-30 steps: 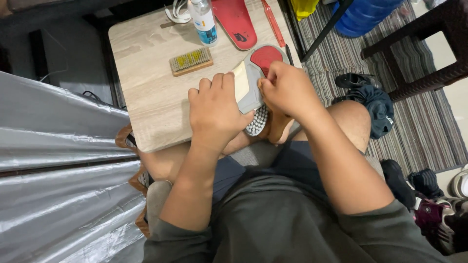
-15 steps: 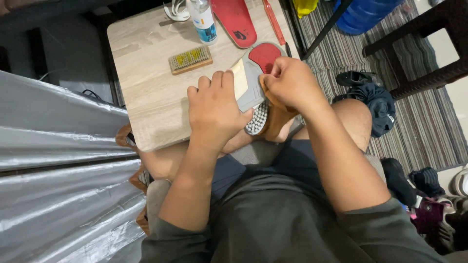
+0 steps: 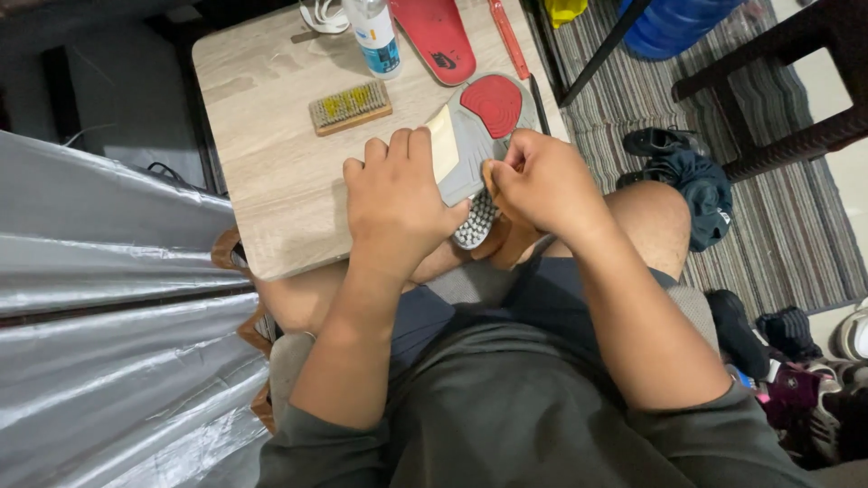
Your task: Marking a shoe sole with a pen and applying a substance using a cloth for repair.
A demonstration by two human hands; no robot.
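Head view, seated person, pale wood-grain desk (image 3: 271, 181) over the knees.

Left hand (image 3: 398, 203): fingers curled, palm down, clamped over the near edge of an upturned shoe sole, grey rubber with a red oval heel patch and a cream strip (image 3: 470, 136). The sole lies at the desk's near right corner, its studded white toe end overhanging the edge toward the lap.

Right hand (image 3: 542, 181): fingers pinched shut on a small tan piece (image 3: 493, 176), pressed against the sole's right side; what the piece is made of cannot be told.

On the desk behind the sole: a small wooden-backed brush with yellowish bristles (image 3: 351, 106), a clear plastic bottle with blue label (image 3: 375, 36), a red insole (image 3: 441, 36), a thin red stick-like tool (image 3: 509, 36).

Left of desk: grey plastic sheeting (image 3: 99, 298). Right: striped rug (image 3: 768, 217), a dark shoe (image 3: 687, 172), a dark chair leg frame (image 3: 778, 99).
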